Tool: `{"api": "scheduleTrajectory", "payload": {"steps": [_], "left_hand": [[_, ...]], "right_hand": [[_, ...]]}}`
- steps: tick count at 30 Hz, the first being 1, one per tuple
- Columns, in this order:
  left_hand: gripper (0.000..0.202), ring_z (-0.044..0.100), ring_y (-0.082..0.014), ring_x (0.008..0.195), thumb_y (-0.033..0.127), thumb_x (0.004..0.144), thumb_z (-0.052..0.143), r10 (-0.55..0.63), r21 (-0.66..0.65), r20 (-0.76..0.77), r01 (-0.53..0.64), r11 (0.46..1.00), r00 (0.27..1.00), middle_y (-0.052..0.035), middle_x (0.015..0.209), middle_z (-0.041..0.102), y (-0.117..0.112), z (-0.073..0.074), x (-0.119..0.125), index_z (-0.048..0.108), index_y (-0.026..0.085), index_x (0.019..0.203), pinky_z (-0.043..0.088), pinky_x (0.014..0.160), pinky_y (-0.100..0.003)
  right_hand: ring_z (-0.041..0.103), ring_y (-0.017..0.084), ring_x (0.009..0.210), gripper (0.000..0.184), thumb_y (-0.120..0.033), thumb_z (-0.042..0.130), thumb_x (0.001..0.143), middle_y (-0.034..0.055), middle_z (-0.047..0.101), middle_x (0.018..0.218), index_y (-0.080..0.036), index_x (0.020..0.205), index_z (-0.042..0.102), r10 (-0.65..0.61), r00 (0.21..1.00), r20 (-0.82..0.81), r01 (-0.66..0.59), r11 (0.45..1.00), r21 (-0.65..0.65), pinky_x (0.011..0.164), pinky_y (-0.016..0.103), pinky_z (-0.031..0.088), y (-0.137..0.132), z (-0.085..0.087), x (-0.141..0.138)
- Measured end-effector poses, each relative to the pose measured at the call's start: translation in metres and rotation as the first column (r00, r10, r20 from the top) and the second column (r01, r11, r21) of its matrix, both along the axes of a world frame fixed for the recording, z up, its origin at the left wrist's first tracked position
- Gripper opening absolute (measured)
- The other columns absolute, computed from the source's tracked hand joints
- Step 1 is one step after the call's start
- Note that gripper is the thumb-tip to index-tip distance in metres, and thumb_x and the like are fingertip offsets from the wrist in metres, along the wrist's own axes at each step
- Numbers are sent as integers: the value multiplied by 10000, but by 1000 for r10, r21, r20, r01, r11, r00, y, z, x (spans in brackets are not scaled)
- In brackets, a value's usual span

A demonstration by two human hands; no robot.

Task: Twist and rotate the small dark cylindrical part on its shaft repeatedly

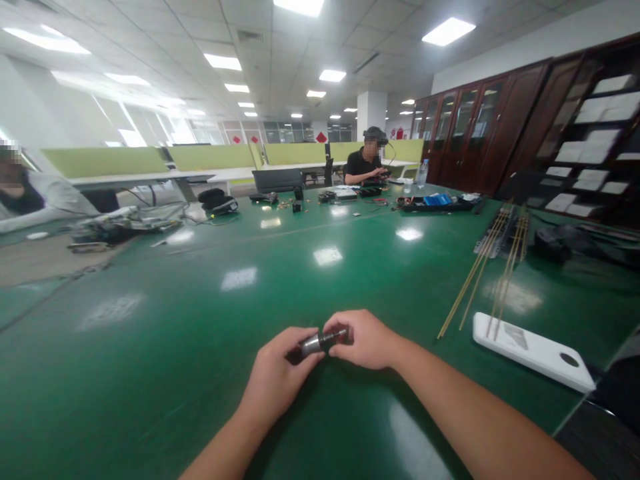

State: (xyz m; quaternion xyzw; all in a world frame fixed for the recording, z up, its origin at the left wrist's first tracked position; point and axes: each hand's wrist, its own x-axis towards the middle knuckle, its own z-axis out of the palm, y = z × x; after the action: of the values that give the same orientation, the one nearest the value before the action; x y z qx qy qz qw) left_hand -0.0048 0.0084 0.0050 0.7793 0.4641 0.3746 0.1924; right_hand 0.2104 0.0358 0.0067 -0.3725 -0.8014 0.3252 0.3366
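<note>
Bare forearms (465, 400) nearest, coming up from the bottom edge. Left hand (277, 367) has thumb and fingers clamped on the silver end of a small cylindrical part (313, 344), lower centre of frame. Right hand (367, 340) pinches its darker, reddish end. Fingertips of the two hands just beside each other, part bridging them. Can't tell if hands touch the green surface (200, 387). Right of frame: white slab-shaped case (543, 360) with dark oval, thin yellowish sticks (465, 287) pointing down toward it. Upper right of centre: black tray (415, 208) with blue items, clear bottle (424, 175) behind, seated co-worker (356, 167) beyond. Left of frame: tangled gear (120, 227), details blurred.
</note>
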Motion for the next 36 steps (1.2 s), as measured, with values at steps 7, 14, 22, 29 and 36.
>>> {"api": "scheduleTrajectory", "payload": {"steps": [7, 14, 22, 29, 36], "left_hand": [[234, 623, -183, 912, 242, 820, 705, -52, -12, 31, 52, 999, 998, 1, 981, 668, -1, 4, 2, 684, 283, 1050, 478, 822, -281], [240, 624, -188, 916, 234, 823, 705, -37, -24, 55, 38, 999, 998, -9, 995, 665, 1, 1, 2, 689, 280, 1059, 481, 827, -283], [244, 620, -187, 919, 231, 822, 704, -33, -27, 50, 34, 999, 998, -6, 998, 662, 1, 0, 1, 686, 283, 1060, 479, 827, -286], [254, 617, -175, 898, 230, 809, 721, -23, -33, 59, 25, 999, 998, 12, 974, 662, 1, -2, 0, 676, 293, 1051, 473, 810, -283], [252, 616, -184, 906, 234, 803, 718, -14, -57, 76, 18, 998, 997, -5, 982, 660, -1, -2, -1, 687, 279, 1050, 477, 808, -289]], "right_hand": [[651, 149, 775, 173, -186, 689, 747, 9, 715, 855, -201, 917, 714, -13, 999, -36, 13, 1000, 3, 711, 243, 482, -1, -1, -4], [678, 159, 765, 153, -227, 699, 755, 17, 740, 844, -197, 900, 738, -52, 998, -47, 48, 995, -88, 700, 251, 497, 1, -2, -7], [674, 156, 743, 135, -220, 707, 742, 9, 733, 813, -198, 872, 732, -59, 997, -49, 55, 995, -82, 677, 244, 488, 1, -4, -7], [663, 156, 732, 118, -226, 700, 750, 8, 730, 799, -193, 858, 735, -52, 997, -56, 47, 996, -77, 670, 244, 479, -1, -1, -8], [631, 138, 683, 101, -214, 697, 740, -2, 713, 765, -189, 833, 728, -64, 997, -40, 62, 997, -51, 639, 231, 453, -1, -1, -7]]}}
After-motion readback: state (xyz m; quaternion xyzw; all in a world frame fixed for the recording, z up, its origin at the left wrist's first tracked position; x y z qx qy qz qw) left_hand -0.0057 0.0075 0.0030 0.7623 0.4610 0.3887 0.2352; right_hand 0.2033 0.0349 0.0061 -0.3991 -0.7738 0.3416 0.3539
